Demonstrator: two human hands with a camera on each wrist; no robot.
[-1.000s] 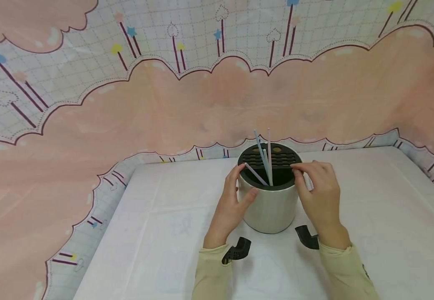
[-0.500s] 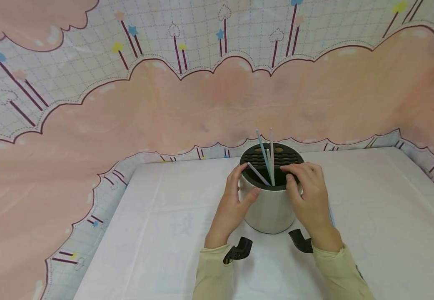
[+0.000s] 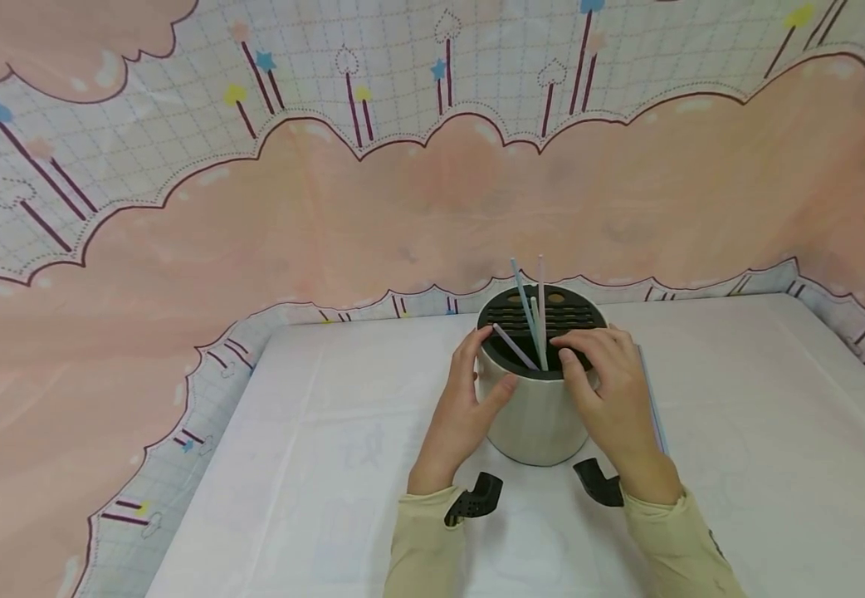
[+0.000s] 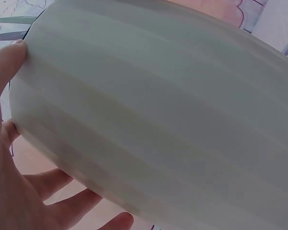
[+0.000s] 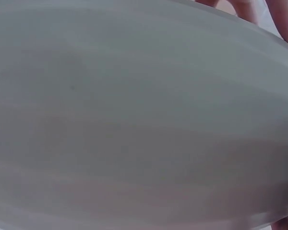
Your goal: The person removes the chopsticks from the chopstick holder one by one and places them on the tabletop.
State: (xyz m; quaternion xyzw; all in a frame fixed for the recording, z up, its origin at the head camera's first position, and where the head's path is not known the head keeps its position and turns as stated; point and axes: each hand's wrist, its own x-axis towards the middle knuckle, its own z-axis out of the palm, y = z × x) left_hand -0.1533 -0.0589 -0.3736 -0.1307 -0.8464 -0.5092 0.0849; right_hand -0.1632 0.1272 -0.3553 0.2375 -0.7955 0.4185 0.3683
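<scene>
A pale round utensil holder (image 3: 540,423) stands upright, with a black slotted insert (image 3: 496,316) at the back of its top and an opening in front. Several thin pastel straws (image 3: 520,295) poke up from that opening; a lilac one leans left against the rim. My left hand (image 3: 456,407) grips the holder's left side near the rim, thumb in front, as the left wrist view also shows. My right hand (image 3: 615,390) is over the right rim, index finger and thumb bent close together at the insert's front edge; whether they pinch it I cannot tell.
Beyond my right wrist, thin blue and lilac straws (image 3: 652,400) lie on the white table (image 3: 328,432). A peach cloth with a drawn pattern (image 3: 432,199) hangs behind the table. Each wrist wears a black camera mount.
My right hand has moved left from the right rim along the insert's front edge, and the straws on the table beside it have come into view. My left hand stays on the holder.
</scene>
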